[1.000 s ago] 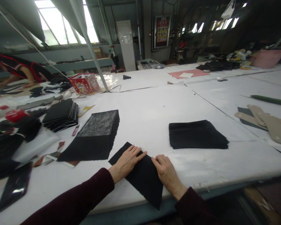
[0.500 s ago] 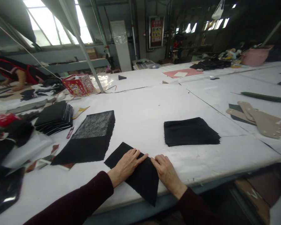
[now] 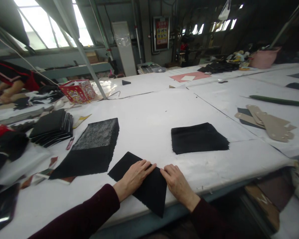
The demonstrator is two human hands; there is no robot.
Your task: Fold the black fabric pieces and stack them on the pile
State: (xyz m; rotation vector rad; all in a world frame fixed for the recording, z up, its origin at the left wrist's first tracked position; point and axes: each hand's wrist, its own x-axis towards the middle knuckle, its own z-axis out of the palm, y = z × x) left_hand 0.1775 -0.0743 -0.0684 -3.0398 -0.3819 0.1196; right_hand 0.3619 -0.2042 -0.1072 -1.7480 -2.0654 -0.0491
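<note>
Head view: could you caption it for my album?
Left hand and right hand touch black fabric, one corner overhanging the white worktable.

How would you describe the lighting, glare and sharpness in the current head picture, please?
Head view: the windows are blown out to white, while the upper right background sinks into darkness; head view: the glossy dark slab catches a glint, and the black fabric under the left hand shows little texture.

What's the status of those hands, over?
Left hand on black cloth. Right hand at its edge. Cloth's near corner overhanging table. No obstruction visible at hands.
</note>
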